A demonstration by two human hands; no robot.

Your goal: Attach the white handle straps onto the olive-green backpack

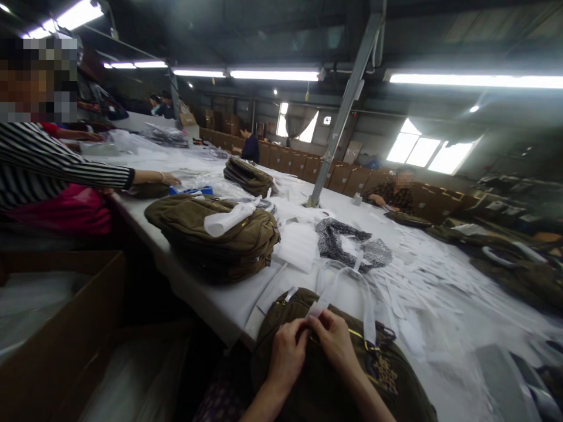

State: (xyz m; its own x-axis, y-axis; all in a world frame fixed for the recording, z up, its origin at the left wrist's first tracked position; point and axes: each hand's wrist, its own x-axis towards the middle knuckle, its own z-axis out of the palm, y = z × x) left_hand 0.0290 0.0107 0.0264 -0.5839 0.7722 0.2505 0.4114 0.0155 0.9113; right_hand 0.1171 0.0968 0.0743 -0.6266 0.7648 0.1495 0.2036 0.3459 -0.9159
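Observation:
An olive-green backpack [325,375] with yellow-edged zippers lies at the table's near edge, right below me. Over its upper part, my left hand [288,350] and my right hand [333,338] meet with fingertips pinched together. Between them is the end of a white foam strip [323,302], which both hands appear to grip near a zipper. Another white strip [368,308] loops from the bag's top down to its right side. The exact point that the fingers hold is partly covered by the fingers themselves.
Stacked olive backpacks [215,246] stand ahead to the left, with another stack [248,176] behind. Black-speckled wrap [347,240] and white strips [404,281] cover the table. A cardboard box [61,334] sits at lower left. A co-worker's striped sleeve [88,158] reaches in from the left.

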